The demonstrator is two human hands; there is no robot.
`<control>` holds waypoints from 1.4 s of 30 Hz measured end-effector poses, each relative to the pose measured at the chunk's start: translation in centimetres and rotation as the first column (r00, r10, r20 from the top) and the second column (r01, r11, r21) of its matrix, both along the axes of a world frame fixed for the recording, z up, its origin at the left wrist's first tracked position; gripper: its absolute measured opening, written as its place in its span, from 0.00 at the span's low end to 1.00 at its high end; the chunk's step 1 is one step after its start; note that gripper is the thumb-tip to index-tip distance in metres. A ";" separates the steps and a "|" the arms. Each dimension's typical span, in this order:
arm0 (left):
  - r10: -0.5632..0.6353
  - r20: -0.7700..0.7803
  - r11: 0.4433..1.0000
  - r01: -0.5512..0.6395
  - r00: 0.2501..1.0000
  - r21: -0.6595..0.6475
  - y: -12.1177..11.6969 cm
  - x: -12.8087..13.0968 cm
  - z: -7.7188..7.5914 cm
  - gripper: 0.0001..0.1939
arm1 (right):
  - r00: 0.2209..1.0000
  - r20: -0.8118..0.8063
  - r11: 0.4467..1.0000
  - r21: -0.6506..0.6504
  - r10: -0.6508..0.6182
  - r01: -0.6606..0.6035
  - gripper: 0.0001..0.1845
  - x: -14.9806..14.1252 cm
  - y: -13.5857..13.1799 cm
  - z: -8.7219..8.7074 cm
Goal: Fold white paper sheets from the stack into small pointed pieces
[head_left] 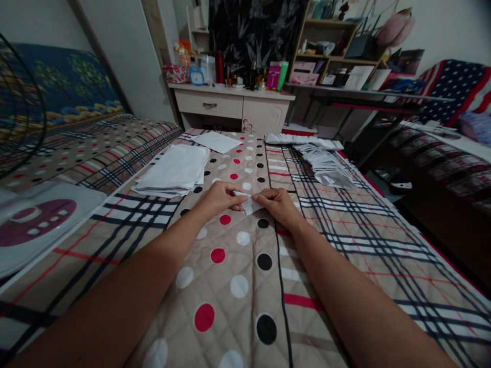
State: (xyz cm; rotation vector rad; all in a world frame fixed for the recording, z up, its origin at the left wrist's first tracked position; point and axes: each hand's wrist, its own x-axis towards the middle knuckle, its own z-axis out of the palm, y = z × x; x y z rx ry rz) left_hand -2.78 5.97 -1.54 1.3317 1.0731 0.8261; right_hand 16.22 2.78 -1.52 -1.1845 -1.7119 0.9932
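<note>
Between my two hands is a small white slip of paper [251,205] with faint print on it. My left hand [219,198] pinches its upper left corner between thumb and fingers. On the other side, my right hand [279,204] grips the slip's right edge with the thumb on top. The slip is tilted just above the dotted bedspread [240,266]. To the left of my left hand lies a stack of white paper sheets [172,168]. A fanned row of white paper packets [326,166] rests beyond my right hand.
A single white sheet [217,141] and another row of white packets [303,140] lie at the far end. At the left edge sits a plastic bag with a purple print [38,220]. A white dresser [215,105] stands beyond the bed.
</note>
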 end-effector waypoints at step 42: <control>0.116 0.013 0.989 -0.116 0.993 0.086 -0.9 0.6 1.4 0.12 | 0.918 -0.271 0.946 0.063 -0.291 0.318 0.15 -0.7 -0.5 0.3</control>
